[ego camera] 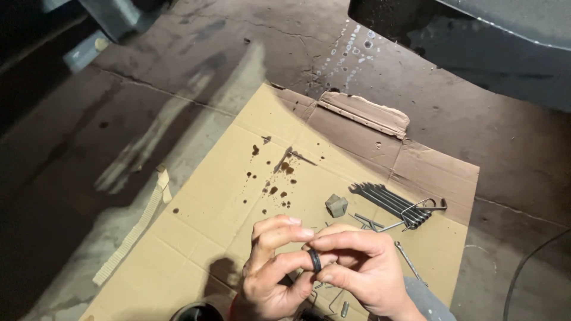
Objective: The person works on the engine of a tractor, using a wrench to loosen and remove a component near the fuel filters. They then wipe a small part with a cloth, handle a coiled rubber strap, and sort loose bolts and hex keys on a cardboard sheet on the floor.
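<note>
A small black ring [314, 260] is pinched between the fingertips of both hands, left hand [275, 270] and right hand [360, 270] closed on it, above the near part of a cardboard sheet [226, 196] on the floor. On the cardboard beyond the hands lie a grey block [336, 205] and a wrench set [392, 202]; loose bolts lie near the hands

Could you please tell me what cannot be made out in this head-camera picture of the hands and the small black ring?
- Black ring: half covered by fingers of the left hand and right hand.
- Small parts under the hands: hidden, kind unclear.
- Dark round container: cut by the bottom edge.
- Wrench set: sizes too small to tell.
</note>
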